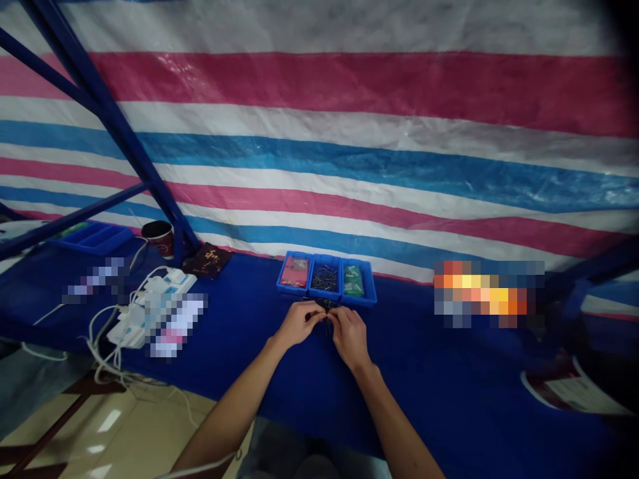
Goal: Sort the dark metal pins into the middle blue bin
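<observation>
My left hand (298,323) and my right hand (350,335) meet fingertip to fingertip over the blue tabletop. Both are closed in a pinch, and whatever sits between the fingers is too small to make out. Just beyond the fingertips lies a small pile of dark, thin pieces (327,303) that look like screws, partly covered by my hands. Behind it stand three joined blue bins. Pink material fills the left bin (293,290), loose dark screw-like pieces lie in the middle bin (325,295), and a green packet (353,282) is in the right one.
To the left lie white power strips (144,309) with tangled cables, a dark brown packet (212,259), a paper cup (158,238) and a blue divided tray (94,238). A large tub (574,389) stands at right. Blue metal frame bars (124,146) rise at left before a striped tarp (379,159).
</observation>
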{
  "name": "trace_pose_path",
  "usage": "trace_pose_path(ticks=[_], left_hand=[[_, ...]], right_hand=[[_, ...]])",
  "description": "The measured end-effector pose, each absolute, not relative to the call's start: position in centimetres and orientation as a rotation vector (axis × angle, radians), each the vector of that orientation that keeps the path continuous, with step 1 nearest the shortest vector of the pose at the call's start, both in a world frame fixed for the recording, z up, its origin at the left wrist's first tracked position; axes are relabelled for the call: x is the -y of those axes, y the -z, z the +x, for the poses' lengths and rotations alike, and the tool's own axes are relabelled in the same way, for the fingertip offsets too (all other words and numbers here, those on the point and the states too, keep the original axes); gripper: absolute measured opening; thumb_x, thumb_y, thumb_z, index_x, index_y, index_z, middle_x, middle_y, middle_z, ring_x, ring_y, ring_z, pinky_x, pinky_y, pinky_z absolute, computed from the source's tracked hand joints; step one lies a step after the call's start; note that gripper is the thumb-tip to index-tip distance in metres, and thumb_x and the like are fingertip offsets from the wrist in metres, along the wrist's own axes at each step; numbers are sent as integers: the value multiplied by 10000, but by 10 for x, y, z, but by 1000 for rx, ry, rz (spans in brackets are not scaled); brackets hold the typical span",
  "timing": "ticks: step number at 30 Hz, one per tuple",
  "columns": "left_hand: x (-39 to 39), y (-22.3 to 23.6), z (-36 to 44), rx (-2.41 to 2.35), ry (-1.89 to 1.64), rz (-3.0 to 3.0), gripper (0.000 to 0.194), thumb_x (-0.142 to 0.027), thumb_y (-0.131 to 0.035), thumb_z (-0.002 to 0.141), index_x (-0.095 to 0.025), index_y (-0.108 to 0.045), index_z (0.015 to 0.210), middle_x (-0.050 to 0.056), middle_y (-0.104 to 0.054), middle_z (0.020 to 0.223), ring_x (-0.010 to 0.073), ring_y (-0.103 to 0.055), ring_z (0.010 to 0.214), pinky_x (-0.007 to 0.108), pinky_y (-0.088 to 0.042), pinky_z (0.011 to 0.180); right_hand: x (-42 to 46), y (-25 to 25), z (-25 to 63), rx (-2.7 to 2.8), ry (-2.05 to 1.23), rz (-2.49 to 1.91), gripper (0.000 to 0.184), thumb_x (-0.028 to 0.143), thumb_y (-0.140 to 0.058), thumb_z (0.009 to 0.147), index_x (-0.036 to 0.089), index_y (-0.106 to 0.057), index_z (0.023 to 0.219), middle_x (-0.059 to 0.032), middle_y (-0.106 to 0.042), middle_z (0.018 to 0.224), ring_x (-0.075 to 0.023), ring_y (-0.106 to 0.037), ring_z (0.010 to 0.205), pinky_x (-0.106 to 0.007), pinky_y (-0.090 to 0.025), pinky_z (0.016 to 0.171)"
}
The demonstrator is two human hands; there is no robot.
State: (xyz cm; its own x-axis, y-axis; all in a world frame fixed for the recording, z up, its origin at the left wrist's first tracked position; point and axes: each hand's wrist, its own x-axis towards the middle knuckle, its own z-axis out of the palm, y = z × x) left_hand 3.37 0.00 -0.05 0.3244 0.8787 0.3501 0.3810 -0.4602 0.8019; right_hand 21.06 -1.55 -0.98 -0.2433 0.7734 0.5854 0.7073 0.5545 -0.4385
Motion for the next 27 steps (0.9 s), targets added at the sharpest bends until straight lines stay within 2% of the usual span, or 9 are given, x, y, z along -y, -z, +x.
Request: trace_pose_path(ticks=[16, 18, 23, 27], left_hand=[[1, -3, 33, -1083, -1089, 1970, 246, -295, -585, 954, -145, -718, 812, 31, -658, 730, 131, -574, 667, 234, -411, 661], [1, -4, 33, -1088, -1092, 1967, 239, -293, -588, 951, -144, -715, 813, 29, -660, 727, 128, -571, 660, 231, -404, 652], [2, -4, 33, -1116, -1096, 1908, 251, -304, -564, 960, -137, -708, 839, 18, -667, 692, 114, -560, 607, 215, -376, 601], [2, -5, 33, -1141, -1090, 1897, 276, -326, -553, 965, -135, -706, 839, 15, -672, 681, 111, -556, 595, 212, -373, 598]], right_hand=[[17, 7, 209, 2048, -136, -1220, 333, 226, -385, 1045, 199, -554, 759, -27, -628, 704, -174, -569, 660, -329, -326, 699], [17, 7, 210, 2021, -163, -1215, 310, 241, -398, 1046, 198, -584, 802, -35, -653, 744, -177, -588, 684, -329, -343, 716], [16, 7, 214, 1992, -254, -1129, 190, 265, -461, 1026, 200, -630, 1084, -67, -705, 944, -207, -642, 837, -345, -396, 775], [13, 9, 214, 1978, -293, -1095, 203, 242, -460, 1021, 216, -652, 1081, -67, -718, 981, -211, -658, 872, -351, -417, 781]])
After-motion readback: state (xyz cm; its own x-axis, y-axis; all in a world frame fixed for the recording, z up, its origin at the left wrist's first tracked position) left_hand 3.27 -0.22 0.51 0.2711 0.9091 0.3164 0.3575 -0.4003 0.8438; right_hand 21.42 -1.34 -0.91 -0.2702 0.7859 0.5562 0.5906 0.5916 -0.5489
